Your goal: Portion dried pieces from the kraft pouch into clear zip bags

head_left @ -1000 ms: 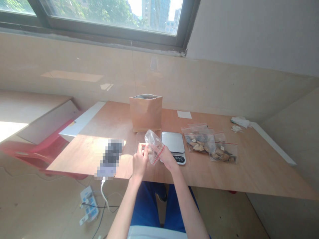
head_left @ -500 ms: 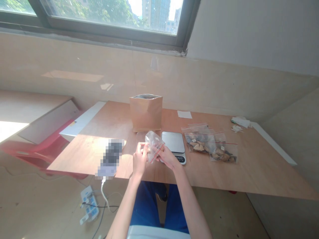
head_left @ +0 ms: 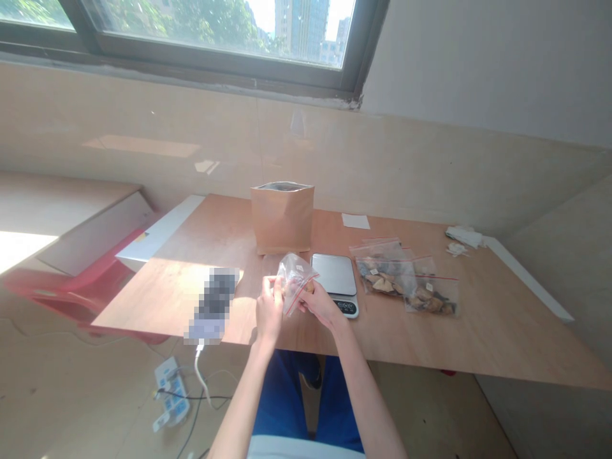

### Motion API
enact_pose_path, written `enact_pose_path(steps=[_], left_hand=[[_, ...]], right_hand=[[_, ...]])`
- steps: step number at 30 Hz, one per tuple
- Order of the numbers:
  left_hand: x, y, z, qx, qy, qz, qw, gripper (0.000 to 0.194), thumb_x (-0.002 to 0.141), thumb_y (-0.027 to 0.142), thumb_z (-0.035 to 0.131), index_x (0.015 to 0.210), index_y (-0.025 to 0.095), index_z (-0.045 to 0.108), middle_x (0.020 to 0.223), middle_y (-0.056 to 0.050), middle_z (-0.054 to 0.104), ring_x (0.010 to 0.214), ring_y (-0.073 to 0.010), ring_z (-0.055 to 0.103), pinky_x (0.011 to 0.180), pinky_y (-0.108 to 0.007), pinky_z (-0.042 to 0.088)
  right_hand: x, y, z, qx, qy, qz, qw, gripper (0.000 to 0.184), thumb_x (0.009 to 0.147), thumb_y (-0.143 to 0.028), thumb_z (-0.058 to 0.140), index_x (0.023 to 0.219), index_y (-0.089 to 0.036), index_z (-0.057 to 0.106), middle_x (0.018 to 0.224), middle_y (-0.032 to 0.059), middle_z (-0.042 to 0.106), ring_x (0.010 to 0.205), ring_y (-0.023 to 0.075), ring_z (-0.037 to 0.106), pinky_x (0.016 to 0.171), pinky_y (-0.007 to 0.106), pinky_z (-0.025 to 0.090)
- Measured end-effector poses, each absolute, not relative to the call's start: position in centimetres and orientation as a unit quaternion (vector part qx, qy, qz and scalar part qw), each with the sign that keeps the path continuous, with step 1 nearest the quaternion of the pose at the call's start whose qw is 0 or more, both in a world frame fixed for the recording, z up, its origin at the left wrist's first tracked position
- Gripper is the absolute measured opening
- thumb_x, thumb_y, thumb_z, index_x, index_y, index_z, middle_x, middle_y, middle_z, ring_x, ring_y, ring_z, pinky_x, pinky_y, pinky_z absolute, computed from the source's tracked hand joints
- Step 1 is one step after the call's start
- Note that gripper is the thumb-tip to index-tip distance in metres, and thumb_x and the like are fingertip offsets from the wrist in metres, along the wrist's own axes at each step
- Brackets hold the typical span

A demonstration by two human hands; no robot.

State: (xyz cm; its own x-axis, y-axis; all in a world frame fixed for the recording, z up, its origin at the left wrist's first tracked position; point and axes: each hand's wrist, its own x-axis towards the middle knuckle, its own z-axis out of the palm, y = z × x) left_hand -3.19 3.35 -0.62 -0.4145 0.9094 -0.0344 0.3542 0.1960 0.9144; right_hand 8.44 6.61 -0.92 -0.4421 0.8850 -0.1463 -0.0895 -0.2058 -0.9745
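Note:
A clear zip-lock bag [head_left: 292, 271] with a red stripe along its mouth is held tilted above the table's front part, its mouth facing me and to the right. My left hand [head_left: 270, 309] is closed around the bag's left side. At the red-striped mouth, my right hand [head_left: 321, 305] has its fingers bent and closed on the bag's edge. A small tan patch shows by the right fingers; I cannot make out what it is. Just right of the bag lies a white kitchen scale [head_left: 335, 275], partly covered by my right hand.
An open brown paper pouch [head_left: 282, 220] stands behind the bag. Several filled zip-lock bags [head_left: 382, 280] of dried brown pieces lie right of the scale. A white paper [head_left: 356, 221] and crumpled tissues [head_left: 463, 237] lie farther back. A blurred-out phone-like device [head_left: 213, 306] with a white cable lies left.
The view has shifted slightly. Both hands keep hold of the bag in nearly the same place, with my right fingers moved a little at its mouth.

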Motion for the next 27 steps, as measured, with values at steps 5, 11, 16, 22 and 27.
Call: enact_pose_path(steps=[5,11,16,22,27], left_hand=[[-3.2,3.5,-0.8,0.414,0.692,0.493,0.327,0.029,0.084,0.049,0.037,0.085,0.021,0.047,0.057,0.002,0.055,0.053,-0.0148,0.054,0.052,-0.024,0.037],[-3.2,3.7,-1.3,0.334,0.583,0.584,0.456,0.034,0.074,0.051,0.051,0.08,0.017,0.048,0.059,0.005,0.048,0.048,-0.0081,0.043,0.049,-0.021,0.035],[-3.4,3.6,-1.5,0.274,0.529,0.579,0.556,0.039,0.063,0.047,0.063,0.081,0.015,0.049,0.061,0.005,0.049,0.048,-0.0056,0.04,0.046,-0.019,0.03],[-4.0,3.7,-1.8,0.317,0.57,0.551,0.52,0.042,0.063,0.051,0.062,0.083,0.015,0.052,0.067,0.003,0.054,0.053,-0.0067,0.045,0.05,-0.019,0.034],[-4.1,3.4,-1.1,0.347,0.556,0.533,0.535,0.041,0.068,0.055,0.056,0.082,0.017,0.05,0.069,0.002,0.055,0.055,-0.0082,0.048,0.051,-0.02,0.037]], right_hand=[[8.5,6.4,-1.2,-0.387,-0.55,0.646,0.362,0.033,0.077,-0.047,0.055,0.067,-0.018,0.046,0.05,-0.007,0.041,0.045,0.0061,0.033,0.046,0.021,0.026],[9.0,5.9,0.0,-0.363,-0.585,0.629,0.362,0.026,0.08,-0.044,0.052,0.075,-0.02,0.045,0.053,-0.0075,0.043,0.048,0.0079,0.037,0.053,0.023,0.032],[9.1,5.7,1.0,-0.377,-0.634,0.593,0.323,0.022,0.079,-0.041,0.056,0.077,-0.019,0.052,0.053,-0.0079,0.041,0.051,0.0091,0.041,0.056,0.023,0.034],[9.0,5.5,1.0,-0.417,-0.633,0.558,0.338,0.023,0.079,-0.041,0.054,0.071,-0.02,0.051,0.052,-0.0077,0.041,0.049,0.0096,0.039,0.052,0.023,0.033],[9.4,5.6,0.6,-0.425,-0.626,0.557,0.344,0.027,0.076,-0.043,0.057,0.066,-0.02,0.048,0.05,-0.0076,0.041,0.048,0.0095,0.038,0.05,0.023,0.032]])
